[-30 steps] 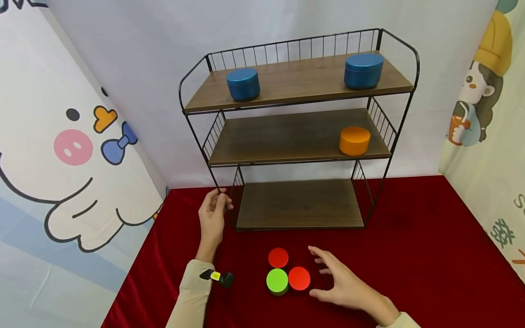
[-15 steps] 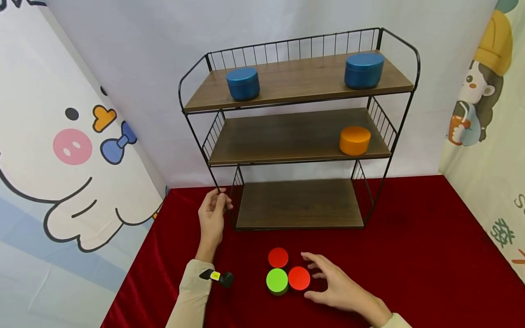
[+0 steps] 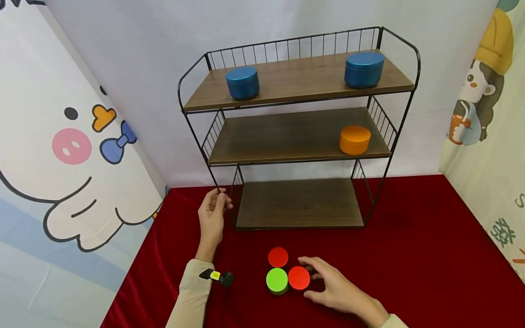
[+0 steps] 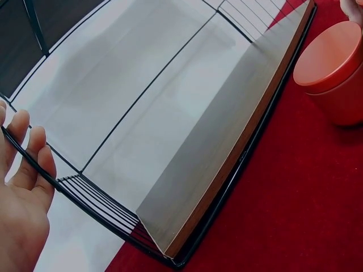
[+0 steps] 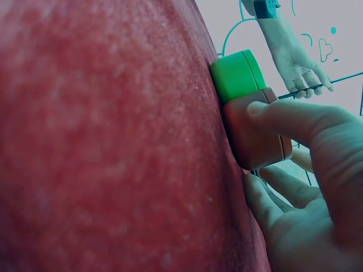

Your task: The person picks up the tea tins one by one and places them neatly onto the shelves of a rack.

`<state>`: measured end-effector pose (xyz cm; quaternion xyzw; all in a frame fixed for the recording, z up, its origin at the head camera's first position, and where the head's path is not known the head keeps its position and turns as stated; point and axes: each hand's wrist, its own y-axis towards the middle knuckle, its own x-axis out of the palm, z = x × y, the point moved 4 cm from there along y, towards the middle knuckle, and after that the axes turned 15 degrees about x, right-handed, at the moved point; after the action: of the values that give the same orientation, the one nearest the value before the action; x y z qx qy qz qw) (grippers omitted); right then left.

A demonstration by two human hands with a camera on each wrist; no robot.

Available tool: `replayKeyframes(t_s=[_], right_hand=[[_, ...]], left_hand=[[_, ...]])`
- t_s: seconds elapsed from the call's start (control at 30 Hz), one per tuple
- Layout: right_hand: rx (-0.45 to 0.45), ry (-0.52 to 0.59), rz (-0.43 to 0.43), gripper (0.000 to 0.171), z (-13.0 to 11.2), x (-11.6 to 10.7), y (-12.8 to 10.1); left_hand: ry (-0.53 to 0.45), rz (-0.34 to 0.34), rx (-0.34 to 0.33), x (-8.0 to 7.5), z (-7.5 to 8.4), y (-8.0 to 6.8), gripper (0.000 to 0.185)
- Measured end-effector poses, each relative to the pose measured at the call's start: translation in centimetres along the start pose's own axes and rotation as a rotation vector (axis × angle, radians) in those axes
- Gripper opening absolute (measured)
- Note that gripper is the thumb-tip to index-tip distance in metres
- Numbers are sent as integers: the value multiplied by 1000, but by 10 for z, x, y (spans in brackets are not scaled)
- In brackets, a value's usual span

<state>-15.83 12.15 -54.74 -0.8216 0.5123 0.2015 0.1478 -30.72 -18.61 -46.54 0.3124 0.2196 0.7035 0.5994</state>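
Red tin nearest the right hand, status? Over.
Left hand gripping rack. Right hand curved about red tin, contact unclear. Red tin upright on cloth. Green tin crowds its left side; other red tin beyond green.

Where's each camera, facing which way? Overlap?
Head: head-worn, facing forward and down at rack and cloth; left hand, right hand, sleeves show.
Left wrist: wrist-worn, facing lowest board; left hand at left, sliver of right hand top right.
Right wrist: wrist-worn, low over cloth, facing red tin, green tin; right hand near, left hand beyond.
Head and right wrist share: both hands, green tin.
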Motion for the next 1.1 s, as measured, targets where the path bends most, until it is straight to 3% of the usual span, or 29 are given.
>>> replayKeyframes(t_s=[0.33,0.7,1.1], right_hand=[[-1,-20,4,65,1,2,2],[57,-25,-34,57,-3,2,1],[72,-1,-49,57,-3,1,1]], left_hand=[[13,-6,-10,0,-1,0,28],[11,-14,0,0,0,1,13],[6,-17,-5,-1,-1,1,13]])
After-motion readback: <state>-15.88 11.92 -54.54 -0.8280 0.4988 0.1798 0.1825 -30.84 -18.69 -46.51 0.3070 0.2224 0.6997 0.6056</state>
